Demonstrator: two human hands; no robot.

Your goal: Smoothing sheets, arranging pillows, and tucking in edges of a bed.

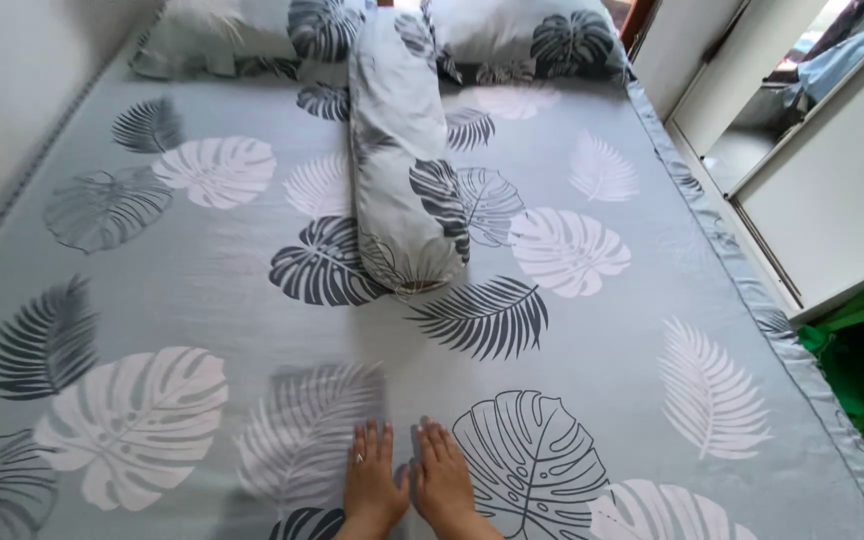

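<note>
Your left hand [370, 480] and right hand [442, 478] lie open, flat, side by side on the grey leaf-print bedsheet [202, 290], well below the bolster [402, 160]. The sheet looks thin, soft, light; pinch any loose edge.

Both hands [407, 482] flat, side by side

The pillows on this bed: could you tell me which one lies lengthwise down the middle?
The long bolster pillow; the two flat pillows lie across the head end.
</note>
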